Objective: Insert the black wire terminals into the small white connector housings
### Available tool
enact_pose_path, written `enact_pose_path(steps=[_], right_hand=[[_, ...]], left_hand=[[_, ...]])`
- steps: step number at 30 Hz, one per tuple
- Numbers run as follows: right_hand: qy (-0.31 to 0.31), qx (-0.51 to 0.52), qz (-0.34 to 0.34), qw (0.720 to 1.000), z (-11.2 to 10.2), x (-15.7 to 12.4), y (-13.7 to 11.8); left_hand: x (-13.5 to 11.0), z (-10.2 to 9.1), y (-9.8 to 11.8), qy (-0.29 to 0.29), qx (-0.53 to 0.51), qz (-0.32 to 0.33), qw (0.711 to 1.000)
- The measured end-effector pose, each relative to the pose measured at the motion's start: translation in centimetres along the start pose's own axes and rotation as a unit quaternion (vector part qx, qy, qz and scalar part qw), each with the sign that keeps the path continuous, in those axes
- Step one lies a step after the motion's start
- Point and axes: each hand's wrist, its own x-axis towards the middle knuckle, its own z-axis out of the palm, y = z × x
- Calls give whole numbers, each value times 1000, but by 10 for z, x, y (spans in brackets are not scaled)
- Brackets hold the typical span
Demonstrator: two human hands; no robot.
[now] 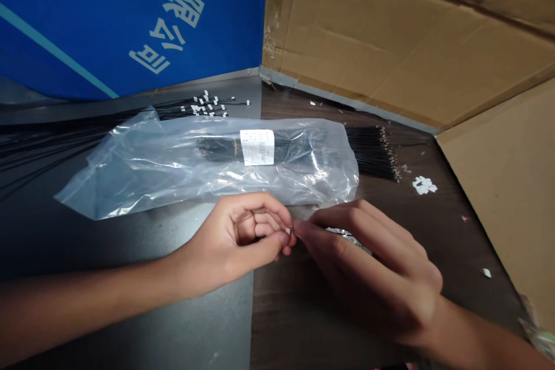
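Observation:
My left hand [243, 240] is curled into a pinch, thumb and forefinger closed on a tiny white piece [288, 232] near the table's front. My right hand [373, 260] meets it fingertip to fingertip, its thumb and forefinger pressed together at the same spot; what it grips is too small to name. Just beyond both hands lies a clear plastic bag [173, 167] with a white label [257, 147], holding a bundle of thin black wires. The wires' bare ends [375, 153] stick out of the bag's right end.
More black wires with small white connectors [208, 105] lie at the back left. White scraps [424, 185] dot the dark table on the right. A blue printed board [130, 17] and brown cardboard walls [390, 34] close off the back and right.

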Motion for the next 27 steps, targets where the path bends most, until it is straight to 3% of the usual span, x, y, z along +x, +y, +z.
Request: enact_pose_path(steps=[7,14,18,22,27], right_hand=[[-39,-53,-68,995,-12,3,1],[-84,-15,-24,996,-12,0,0],[-80,84,94,989,-7,3,-5],[-41,253,236,937,-4,13,-8],[-59,309,361,878,-7,22,-6]], left_hand=[[3,-6,-2,-11,-54,-2,998],[3,-8,-1,-16,-74,2,997],[2,-9,-3,-5,-53,14,998],[1,-9,-6,8,-7,27,1000],[0,-5,-3,28,21,25,999]])
